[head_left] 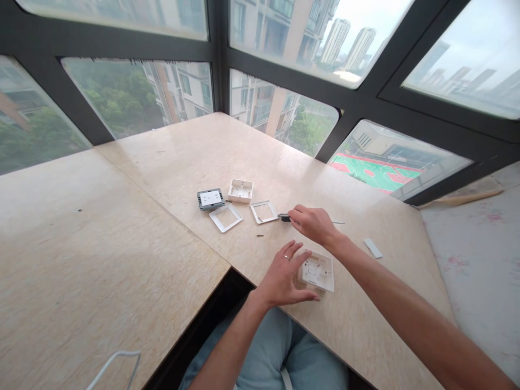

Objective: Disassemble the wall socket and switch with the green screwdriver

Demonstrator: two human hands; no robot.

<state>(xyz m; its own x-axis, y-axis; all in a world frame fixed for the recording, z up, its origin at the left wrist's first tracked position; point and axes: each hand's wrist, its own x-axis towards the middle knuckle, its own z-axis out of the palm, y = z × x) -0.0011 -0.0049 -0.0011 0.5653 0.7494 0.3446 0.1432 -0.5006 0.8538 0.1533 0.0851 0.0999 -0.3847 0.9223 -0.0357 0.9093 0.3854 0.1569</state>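
My left hand (286, 276) has its fingers spread and curved around the left side of a white square back box (319, 272). Its index fingertip reaches the box's far edge, and whether it touches is unclear. Past the box, my right hand (313, 223) has its fingers closed on a screwdriver (285, 218). The dark handle end shows at the left of the fingers and the thin shaft pokes out to the right. Left of that handle lies a white square frame (263, 212) with a small screw on it.
A second white back box (240, 190), a socket module (210, 199) and another white frame (226, 218) lie farther left. A small screw (260, 235) and a white strip (372, 248) rest on the beige counter (170, 179). Windows border the far side; a white cable (117, 355) is at lower left.
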